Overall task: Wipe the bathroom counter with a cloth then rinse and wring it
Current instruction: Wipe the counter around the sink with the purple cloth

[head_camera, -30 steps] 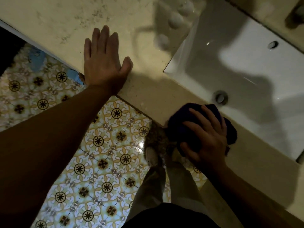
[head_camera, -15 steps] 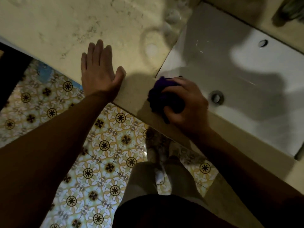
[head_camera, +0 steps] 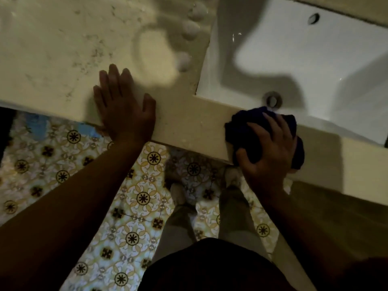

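Observation:
A beige stone counter (head_camera: 63,49) with dark speckled marks runs across the top of the view. Set into it on the right is a white rectangular sink (head_camera: 304,59) with a round drain (head_camera: 272,99). A bunched dark blue cloth (head_camera: 249,131) lies on the narrow counter strip in front of the sink, under my right hand (head_camera: 270,150), whose fingers grip it. My left hand (head_camera: 123,110) rests flat on the counter's front edge, fingers spread, holding nothing.
Three pale rounded stones (head_camera: 184,59) lie in a row on the counter by the sink's left rim. A faint ring mark (head_camera: 155,55) shows beside them. Below the counter edge is patterned floor tile (head_camera: 136,206), with my legs and feet (head_camera: 178,196).
My right hand has slid the cloth back to the right along the front strip, from near the sink's left corner to in front of the drain. The left hand stays planted.

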